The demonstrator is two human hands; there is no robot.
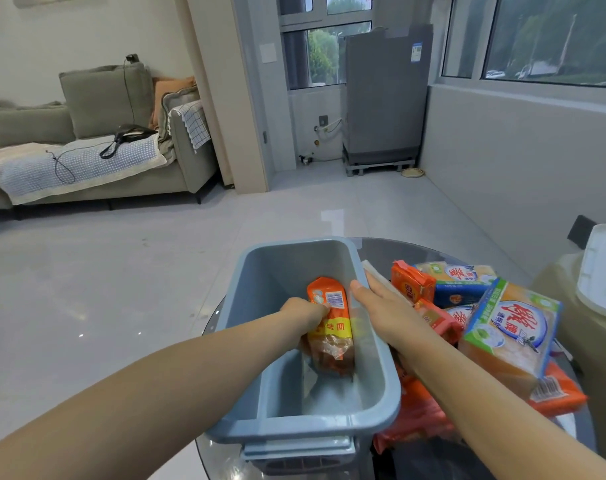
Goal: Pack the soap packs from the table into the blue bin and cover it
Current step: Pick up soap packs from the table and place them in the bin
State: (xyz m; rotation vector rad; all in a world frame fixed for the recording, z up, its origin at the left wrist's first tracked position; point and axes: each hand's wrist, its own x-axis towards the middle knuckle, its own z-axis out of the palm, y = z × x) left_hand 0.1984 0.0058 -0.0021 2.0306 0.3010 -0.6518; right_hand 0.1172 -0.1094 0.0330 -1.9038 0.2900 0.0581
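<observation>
The left hand [303, 315] reaches down inside the open blue-grey plastic bin [381, 382] with its fingers curled round an orange plastic-wrapped soap pack [331, 327], gripping it near its upper end. The pack is inside the bin, against the right-hand wall, with its long axis running roughly along the bin's length: the end with the white barcode label points away from the person and the crinkled clear end points toward them and down at the bin floor. The right hand [384, 306] rests with straight fingers on the bin's right rim, its thumb over the inner edge, just beside the pack. The bin is a deep oblong tub with rounded corners, a broad lip and a handle block at its near end, and it stands on a round dark glass table [391, 251]. Close against the bin's right side lies a heap of further soap packs: several orange wrapped packs [412, 284], a blue and yellow pack [464, 285] and a large clear-wrapped pack with green, white and blue printing [513, 330] tilted on top of the others. The right forearm crosses over part of this heap. At the far right a white plastic lid-like piece [603, 271] shows, cut by the edge. Beyond are a glossy pale tiled floor [121, 271], a grey-green fabric sofa [104, 133] and a grey washing machine [384, 98] under the windows.
</observation>
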